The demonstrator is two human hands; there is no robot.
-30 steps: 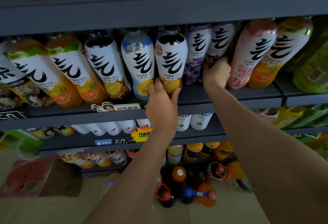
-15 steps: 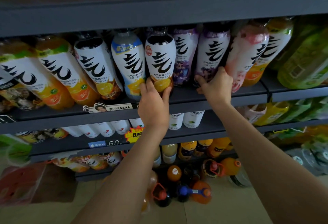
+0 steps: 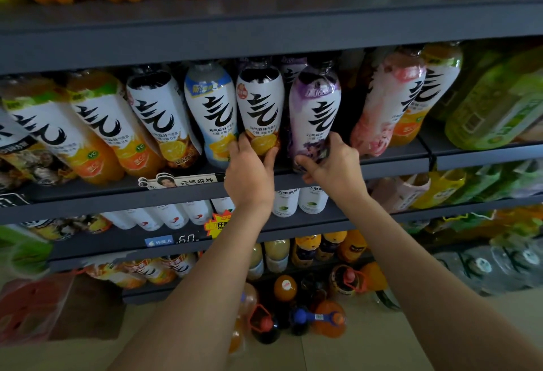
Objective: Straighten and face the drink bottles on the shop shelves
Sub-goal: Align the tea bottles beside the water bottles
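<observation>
Grey shop shelf (image 3: 382, 165): my left hand (image 3: 249, 171) grips the yellow-fruit bottle (image 3: 260, 106), my right hand (image 3: 332, 165) the purple bottle (image 3: 314, 106); shelf tag (image 3: 188, 182) reads 元气森林.

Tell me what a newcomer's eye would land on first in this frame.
Two bare arms reach up from below: the left hand grips the base of a white bottle with orange fruit, the right hand the base of the purple bottle beside it. Bold black brush characters repeat along that middle shelf.

Two hands (image 3: 249, 173), eight front-row bottles (image 3: 260, 112) on that shelf.
</observation>
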